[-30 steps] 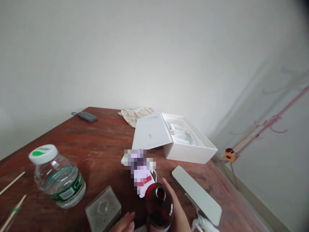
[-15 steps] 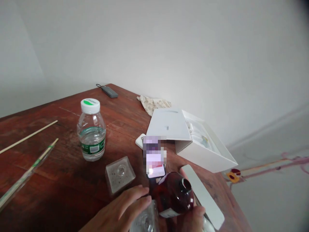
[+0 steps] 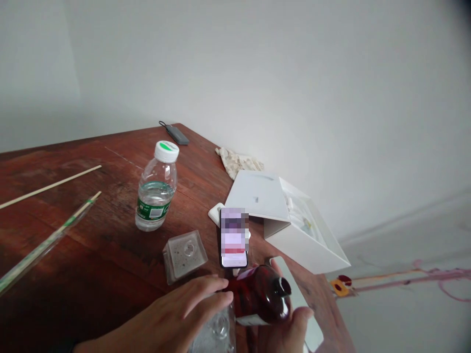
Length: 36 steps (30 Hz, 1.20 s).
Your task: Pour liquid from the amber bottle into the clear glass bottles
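My right hand (image 3: 285,329) is wrapped round a dark reddish-brown bottle (image 3: 259,294) from below and its right side. The bottle lies tilted, its uncapped mouth pointing right and toward me. My left hand (image 3: 184,304) has its fingers stretched out, the tips close to the bottle's base; I cannot tell whether they touch it. Under those fingers is a clear plastic box (image 3: 221,327) with a round feature in its top, partly hidden by the hand. A second clear box (image 3: 185,255), speckled with dark dots, sits on the table just beyond my left hand.
A phone (image 3: 234,260) with a lit, partly blurred screen lies beyond the bottle. Right of it are a white open box (image 3: 309,245) and a flat pale strip (image 3: 313,329). Leftward stand a water bottle (image 3: 156,196) and wooden chopsticks (image 3: 51,240). A grey device (image 3: 176,134) lies far back.
The whole view has shifted and tilted a little, so the table things appear slightly displaced. My right hand still holds the brown bottle, and my left fingers remain stretched beside its base.
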Motion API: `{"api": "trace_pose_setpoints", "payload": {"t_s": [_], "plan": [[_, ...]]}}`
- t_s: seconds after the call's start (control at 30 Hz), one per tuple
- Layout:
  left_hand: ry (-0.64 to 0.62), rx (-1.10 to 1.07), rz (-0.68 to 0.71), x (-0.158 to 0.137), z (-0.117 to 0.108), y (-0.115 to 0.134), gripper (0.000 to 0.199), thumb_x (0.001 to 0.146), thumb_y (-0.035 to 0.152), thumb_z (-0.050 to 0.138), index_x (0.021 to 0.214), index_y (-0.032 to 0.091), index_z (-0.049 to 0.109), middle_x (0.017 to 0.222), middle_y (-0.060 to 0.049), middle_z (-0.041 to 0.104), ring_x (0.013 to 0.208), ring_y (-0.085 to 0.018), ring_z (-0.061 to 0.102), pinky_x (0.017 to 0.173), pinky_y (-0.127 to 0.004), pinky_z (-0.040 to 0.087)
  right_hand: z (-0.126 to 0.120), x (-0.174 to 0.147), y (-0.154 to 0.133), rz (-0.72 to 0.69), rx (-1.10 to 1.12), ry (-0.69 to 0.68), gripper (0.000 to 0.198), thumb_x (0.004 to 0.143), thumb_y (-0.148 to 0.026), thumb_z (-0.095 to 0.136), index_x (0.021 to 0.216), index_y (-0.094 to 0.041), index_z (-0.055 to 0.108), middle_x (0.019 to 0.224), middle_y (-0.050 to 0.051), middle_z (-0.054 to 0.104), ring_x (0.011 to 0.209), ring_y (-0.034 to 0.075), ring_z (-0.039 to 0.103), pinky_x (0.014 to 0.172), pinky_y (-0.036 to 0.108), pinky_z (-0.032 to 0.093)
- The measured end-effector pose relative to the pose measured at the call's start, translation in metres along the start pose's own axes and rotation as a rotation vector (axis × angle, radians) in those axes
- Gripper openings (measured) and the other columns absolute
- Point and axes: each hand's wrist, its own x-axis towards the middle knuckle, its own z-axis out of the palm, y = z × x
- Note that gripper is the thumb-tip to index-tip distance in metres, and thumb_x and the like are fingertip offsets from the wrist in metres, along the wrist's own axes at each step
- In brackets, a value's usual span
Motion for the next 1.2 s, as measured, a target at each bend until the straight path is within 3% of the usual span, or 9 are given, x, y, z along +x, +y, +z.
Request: {"api": "trace_pose_setpoints", "payload": {"t_s": [0.1,0.17,0.27,0.33,0.4,0.53,0.7,1.03,1.2], "plan": [[-0.012,0.041,0.001,0.000,-0.001,-0.006,0.095,0.098,0.035,0.076,0.174,0.039,0.018,0.173,-0.004,0.040,0.151,-0.032,0.052,0.123,-0.042,0.046,0.005,0.003,-0.006,0.007,-0.028,-0.021,0.084,0.100,-0.069,-0.016,0.174,-0.032,-0.005,0.159,0.012,0.063,0.138,0.037,0.067,0.110,0.062,0.058],[-0.028,0.060,-0.012,0.000,-0.002,-0.009,0.102,0.097,0.033,0.080,0.174,0.039,0.013,0.173,-0.007,0.041,0.152,-0.033,0.052,0.123,-0.044,0.047,0.015,0.005,-0.009,0.004,0.087,0.094,0.084,0.101,-0.072,-0.008,0.175,-0.033,0.003,0.153,0.012,0.068,0.135,0.036,0.070,0.111,0.061,0.057],[-0.040,0.046,0.022,0.001,-0.002,-0.012,0.124,0.084,0.029,0.093,0.175,0.034,0.009,0.172,-0.014,0.041,0.150,-0.040,0.052,0.121,-0.053,0.049,0.037,0.007,-0.014,0.009,0.302,0.207,0.082,0.103,-0.079,0.017,0.171,-0.035,0.029,0.146,0.010,0.074,0.129,0.037,0.074,0.114,0.062,0.054],[-0.058,0.027,0.046,0.002,-0.004,-0.012,0.139,0.073,0.024,0.100,0.174,0.033,0.006,0.172,-0.017,0.040,0.151,-0.044,0.050,0.122,-0.058,0.048,0.047,0.009,-0.018,-0.006,0.389,0.240,0.078,0.101,-0.080,0.033,0.159,-0.031,0.053,0.143,0.011,0.075,0.133,0.038,0.071,0.118,0.061,0.050],[-0.080,0.026,0.016,0.003,-0.007,-0.008,0.149,0.064,0.012,0.102,0.173,0.036,0.003,0.172,-0.018,0.040,0.152,-0.045,0.048,0.121,-0.062,0.048,0.053,0.009,-0.022,-0.014,0.408,0.263,0.071,0.100,-0.079,0.042,0.147,-0.030,0.065,0.144,0.010,0.075,0.137,0.038,0.068,0.121,0.058,0.048],[-0.131,0.071,-0.135,0.008,-0.017,0.000,0.140,0.070,0.008,0.098,0.171,0.037,0.005,0.172,-0.019,0.039,0.155,-0.046,0.044,0.123,-0.072,0.041,0.055,0.010,-0.032,-0.025,0.354,0.251,0.067,0.099,-0.080,0.046,0.139,-0.032,0.070,0.147,0.006,0.073,0.145,0.035,0.061,0.127,0.054,0.042],[-0.175,0.023,-0.184,0.015,-0.024,0.003,0.132,0.077,0.023,0.100,0.169,0.040,0.007,0.170,-0.019,0.039,0.155,-0.046,0.043,0.120,-0.078,0.039,0.057,0.011,-0.046,-0.065,0.325,0.216,0.070,0.097,-0.083,0.044,0.134,-0.031,0.072,0.145,0.007,0.074,0.144,0.035,0.062,0.126,0.054,0.043],[-0.179,-0.030,-0.147,0.023,-0.026,0.005,0.111,0.089,0.036,0.092,0.169,0.029,0.016,0.160,-0.019,0.050,0.149,-0.038,0.052,0.123,-0.061,0.045,0.061,0.007,-0.058,-0.103,0.291,0.191,0.070,0.093,-0.085,0.052,0.122,-0.026,0.076,0.132,0.008,0.080,0.133,0.035,0.070,0.122,0.054,0.048],[-0.164,-0.070,-0.139,0.027,-0.026,0.007,0.111,0.088,0.038,0.092,0.169,0.028,0.017,0.157,-0.017,0.053,0.146,-0.034,0.055,0.124,-0.056,0.045,0.063,0.008,-0.062,-0.105,0.293,0.188,0.075,0.093,-0.087,0.050,0.119,-0.023,0.078,0.118,0.007,0.084,0.126,0.034,0.073,0.124,0.054,0.045]]}}
